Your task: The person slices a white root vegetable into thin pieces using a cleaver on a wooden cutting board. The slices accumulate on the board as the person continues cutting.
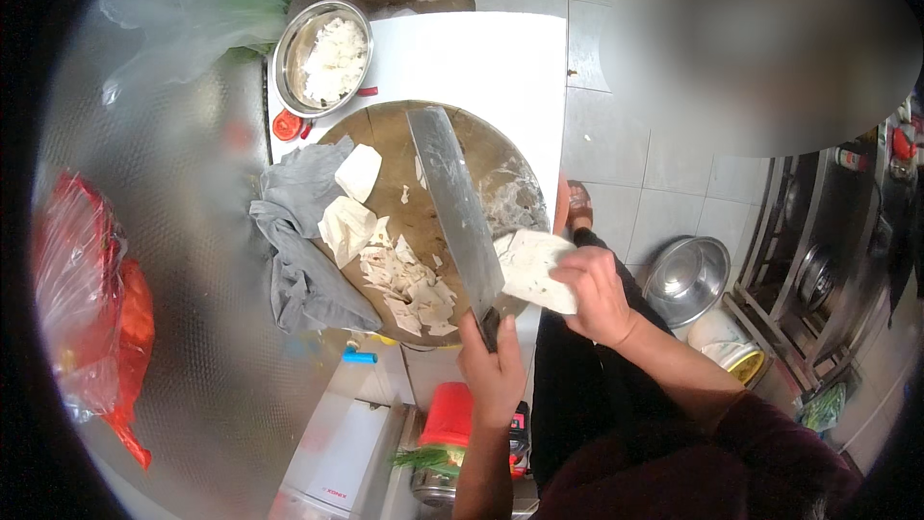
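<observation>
My left hand holds the handle of a cleaver, whose broad blade lies across a round wooden chopping block. In my right hand is a flat, pale piece of food, its near side beside the blade's lower end, over the block's right edge. Left of the blade lies a heap of thin pale cut pieces. A white chunk and a pale crumpled piece are at the block's left edge, against a grey cloth.
A metal bowl of white food stands on the white tabletop, beside a cut tomato. Plastic bags lie on the metal surface at left. On the tiled floor at right are a metal basin and a white bucket; a metal rack is beyond.
</observation>
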`<state>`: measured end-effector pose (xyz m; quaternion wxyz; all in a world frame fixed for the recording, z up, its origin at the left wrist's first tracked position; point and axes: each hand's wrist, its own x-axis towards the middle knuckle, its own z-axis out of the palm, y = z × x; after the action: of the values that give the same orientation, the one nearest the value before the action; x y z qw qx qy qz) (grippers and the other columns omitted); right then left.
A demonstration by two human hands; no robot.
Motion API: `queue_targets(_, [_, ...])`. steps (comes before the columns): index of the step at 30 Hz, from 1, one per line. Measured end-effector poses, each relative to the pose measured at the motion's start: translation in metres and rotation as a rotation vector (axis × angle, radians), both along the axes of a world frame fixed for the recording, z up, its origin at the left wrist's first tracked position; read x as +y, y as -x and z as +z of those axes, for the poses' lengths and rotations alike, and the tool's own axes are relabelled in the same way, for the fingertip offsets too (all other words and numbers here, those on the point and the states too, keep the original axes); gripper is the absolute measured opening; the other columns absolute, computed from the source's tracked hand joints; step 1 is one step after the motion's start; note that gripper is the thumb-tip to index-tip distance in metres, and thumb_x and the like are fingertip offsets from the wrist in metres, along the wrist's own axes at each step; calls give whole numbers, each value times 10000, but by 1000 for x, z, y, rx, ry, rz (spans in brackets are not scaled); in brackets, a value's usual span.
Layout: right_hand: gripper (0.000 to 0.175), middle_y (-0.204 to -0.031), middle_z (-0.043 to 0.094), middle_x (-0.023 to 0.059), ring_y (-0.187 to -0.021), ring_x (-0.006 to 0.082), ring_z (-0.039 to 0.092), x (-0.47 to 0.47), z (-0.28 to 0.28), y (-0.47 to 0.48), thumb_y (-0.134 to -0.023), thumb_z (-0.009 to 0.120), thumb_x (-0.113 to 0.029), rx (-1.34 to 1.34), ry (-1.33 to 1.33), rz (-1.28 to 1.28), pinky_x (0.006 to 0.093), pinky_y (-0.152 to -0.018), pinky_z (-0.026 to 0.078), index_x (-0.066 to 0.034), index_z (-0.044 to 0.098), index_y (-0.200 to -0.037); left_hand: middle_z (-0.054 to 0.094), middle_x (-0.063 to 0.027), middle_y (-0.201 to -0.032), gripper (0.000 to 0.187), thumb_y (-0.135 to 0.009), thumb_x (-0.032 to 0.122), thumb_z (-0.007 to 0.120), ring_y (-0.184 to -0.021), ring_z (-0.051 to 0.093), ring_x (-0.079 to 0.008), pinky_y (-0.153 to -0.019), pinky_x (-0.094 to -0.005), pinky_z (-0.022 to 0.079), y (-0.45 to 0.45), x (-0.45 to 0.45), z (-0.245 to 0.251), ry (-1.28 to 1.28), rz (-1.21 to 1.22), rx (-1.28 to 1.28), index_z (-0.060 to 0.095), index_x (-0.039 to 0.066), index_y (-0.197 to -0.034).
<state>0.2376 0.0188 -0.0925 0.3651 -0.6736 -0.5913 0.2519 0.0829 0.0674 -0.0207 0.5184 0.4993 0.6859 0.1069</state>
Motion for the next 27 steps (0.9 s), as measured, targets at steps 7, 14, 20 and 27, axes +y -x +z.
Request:
queue_targets(7, [379,-1177,516,58,-1042,238,499,-18,-25,9,-671,677,-115,-192,-68,175,392,-879,421,-106,597,-1042,502,-30,-639,290,-952,148,509,-479,463,-81,-422,-235,384,19,-11,-9,-61,70,-116,394,-18,-1161])
queue_targets(14, [407,-1210,494,116,-1076,273,487,-21,-11,14,-740,728,-248,-50,110,227,387,-908,411,-88,587,-1087,548,-43,-636,216,-925,138,543,-489,506,-86,-444,-255,404,25,-11,-8,26,270,-146,452,-6,-1057])
queue_targets(20, [550,-1112,482,162,-1050,339,498,39,-7,-6,-776,725,-319,242,569,33,425,-824,491,-40,504,-1195,583,-75,-701,223,-915,131,549,-532,542,-121,-489,-287,425,30,-28,-12,-68,248,-81,464,-23,-1052])
queue_targets(27, [698,-1157,454,154,-1145,344,436,101,7,15,-679,771,-355,-266,698,703,426,-906,464,-52,476,-1235,572,-71,-660,216,-915,137,550,-541,543,-116,-493,-291,427,32,-46,-6,65,334,-128,478,-23,-1041])
